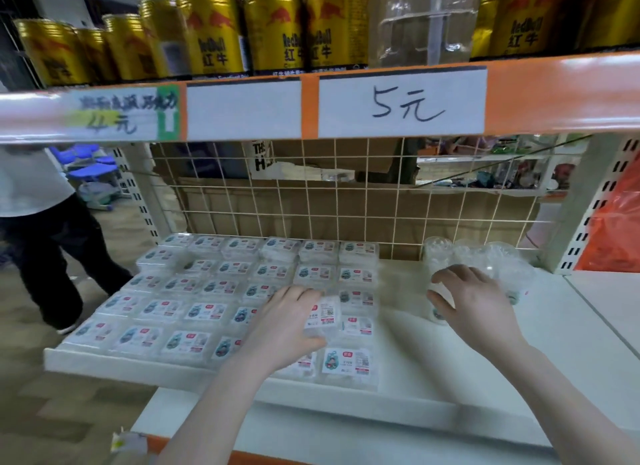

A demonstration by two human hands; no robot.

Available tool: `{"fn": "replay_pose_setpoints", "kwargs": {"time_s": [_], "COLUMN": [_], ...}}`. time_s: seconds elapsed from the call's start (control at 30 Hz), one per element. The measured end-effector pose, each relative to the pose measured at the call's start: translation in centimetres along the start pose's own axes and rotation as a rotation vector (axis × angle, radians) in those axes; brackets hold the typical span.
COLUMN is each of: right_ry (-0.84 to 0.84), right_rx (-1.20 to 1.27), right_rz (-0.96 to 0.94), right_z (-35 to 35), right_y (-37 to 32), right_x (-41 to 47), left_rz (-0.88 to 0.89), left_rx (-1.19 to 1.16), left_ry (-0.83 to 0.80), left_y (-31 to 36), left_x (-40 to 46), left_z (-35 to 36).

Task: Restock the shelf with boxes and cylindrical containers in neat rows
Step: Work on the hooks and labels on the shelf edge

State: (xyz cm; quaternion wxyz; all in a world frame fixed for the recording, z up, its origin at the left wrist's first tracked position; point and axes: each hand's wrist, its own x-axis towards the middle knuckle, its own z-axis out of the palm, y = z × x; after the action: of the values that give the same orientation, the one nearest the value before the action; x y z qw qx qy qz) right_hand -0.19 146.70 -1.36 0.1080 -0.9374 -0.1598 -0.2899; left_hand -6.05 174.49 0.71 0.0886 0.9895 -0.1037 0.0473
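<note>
Several clear plastic boxes with printed labels lie flat in neat rows on the left half of the white shelf. My left hand grips one such box, lifted and tilted above the right-hand column. My right hand curls around a clear cylindrical container standing on the shelf. More clear cylindrical containers stand in a group behind it, by the wire grid.
Gold drink cans line the upper shelf, whose orange edge with price tags hangs overhead. A wire grid back closes the shelf. A person stands at the left. Bare shelf surface lies between boxes and containers.
</note>
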Motion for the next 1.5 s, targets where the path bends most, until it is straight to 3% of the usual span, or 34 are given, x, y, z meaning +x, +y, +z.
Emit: {"fn": "replay_pose_setpoints", "kwargs": {"time_s": [0.17, 0.4, 0.7, 0.83, 1.5], "right_ry": [-0.008, -0.15, -0.249, -0.341, -0.361], "right_rx": [0.067, 0.126, 0.302, 0.266, 0.17], "right_rz": [-0.033, 0.045, 0.026, 0.016, 0.237], "right_z": [0.7, 2.4, 4.3, 5.4, 8.7], "right_y": [-3.6, -6.6, -9.9, -12.4, -23.8], "right_x": [-1.0, -1.3, 2.7, 4.5, 7.4], "left_rz": [-0.018, -0.102, -0.244, -0.267, -0.073], "left_rx": [0.023, -0.003, 0.006, -0.001, 0.081], "left_ry": [-0.026, -0.043, 0.03, 0.023, -0.062], "left_y": [-2.4, -4.9, -8.6, -10.8, -25.6], "left_x": [-1.7, -2.5, -2.8, -2.9, 4.5], "left_z": [-0.2, -0.6, -1.6, -1.9, -4.5]}}
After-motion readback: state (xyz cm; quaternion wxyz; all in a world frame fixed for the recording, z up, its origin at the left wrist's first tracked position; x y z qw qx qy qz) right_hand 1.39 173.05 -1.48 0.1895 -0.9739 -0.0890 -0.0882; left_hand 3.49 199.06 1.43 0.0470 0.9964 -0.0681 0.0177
